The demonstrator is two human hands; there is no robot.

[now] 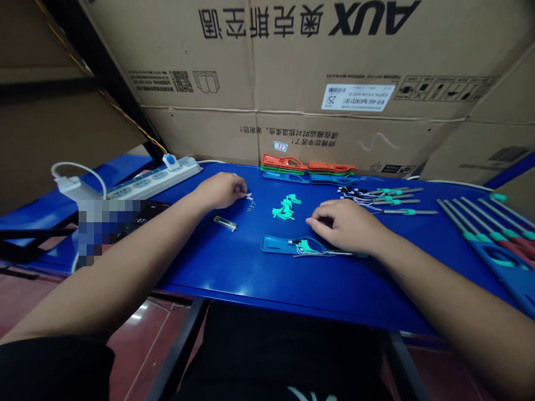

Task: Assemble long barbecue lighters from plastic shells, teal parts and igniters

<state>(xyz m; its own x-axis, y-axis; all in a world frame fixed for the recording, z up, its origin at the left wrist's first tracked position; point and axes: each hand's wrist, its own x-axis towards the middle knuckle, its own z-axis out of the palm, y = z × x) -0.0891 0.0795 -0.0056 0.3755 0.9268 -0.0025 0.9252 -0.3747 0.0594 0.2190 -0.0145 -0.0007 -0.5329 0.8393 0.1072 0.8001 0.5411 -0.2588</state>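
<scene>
My left hand (221, 190) reaches to a small pile of tiny silvery pins or screws (251, 204). Its thumb and fingertips come together in a pinch at the pile; what lies between them is too small to make out. Loosely curled, my right hand (346, 224) hovers over the right end of a blue plastic half-shell (271, 244), with a gap between thumb and fingers and nothing seen in it. Inside the shell sit a green trigger piece (306, 245) and thin wires. Loose green triggers (285, 207) lie between my hands.
Stacked orange, green and blue shells (288, 162) stand at the back. Metal tubes with wires (397, 200) and assembled long-nosed lighters (497, 253) lie right. A small clear part (225, 223), a power strip (154, 177) and a phone (144, 219) are left. Cardboard (251, 122) rises behind.
</scene>
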